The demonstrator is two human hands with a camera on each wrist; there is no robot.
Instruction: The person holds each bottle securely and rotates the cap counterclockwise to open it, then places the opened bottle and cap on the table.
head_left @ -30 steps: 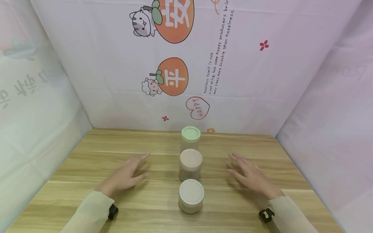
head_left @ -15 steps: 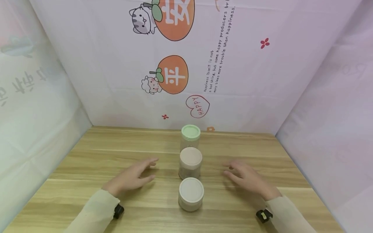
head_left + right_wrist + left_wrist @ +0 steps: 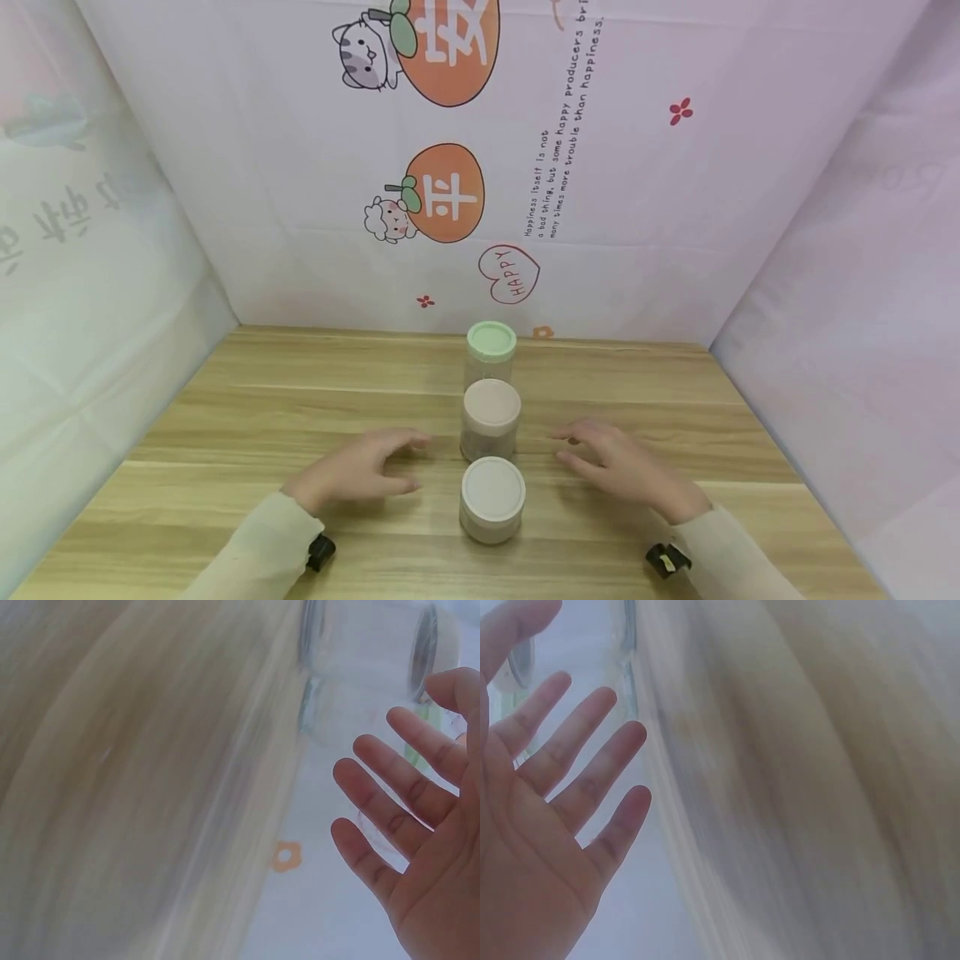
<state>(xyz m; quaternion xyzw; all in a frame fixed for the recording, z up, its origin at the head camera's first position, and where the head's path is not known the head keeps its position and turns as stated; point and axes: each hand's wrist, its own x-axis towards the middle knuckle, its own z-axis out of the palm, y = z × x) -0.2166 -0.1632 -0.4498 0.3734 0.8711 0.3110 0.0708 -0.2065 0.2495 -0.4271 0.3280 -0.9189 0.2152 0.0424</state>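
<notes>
Three lidded jars with clear sides stand in a row running away from me in the head view. The nearest is a short jar with an off-white lid (image 3: 492, 492). Behind it is a taller jar with a pale pink lid (image 3: 491, 404), and farthest back a jar with a light green lid (image 3: 491, 342). My left hand (image 3: 360, 468) hovers left of the row, its fingers spread and holding nothing. On the other side, my right hand (image 3: 615, 460) faces it, likewise spread and bare. In the right wrist view a clear jar (image 3: 367, 641) lies beyond the fingertips.
The jars stand on a wood-grain table (image 3: 300, 408). A white printed cloth (image 3: 615, 275) rises along its back edge, and plain-looking cloth walls (image 3: 847, 333) flank both sides. Each wrist wears a small black camera (image 3: 321, 552) below the sleeve cuff.
Both hands have moved inward toward the row of jars, the left one rightward and slightly nearer to me, the right one leftward. The jars have stayed in place.
</notes>
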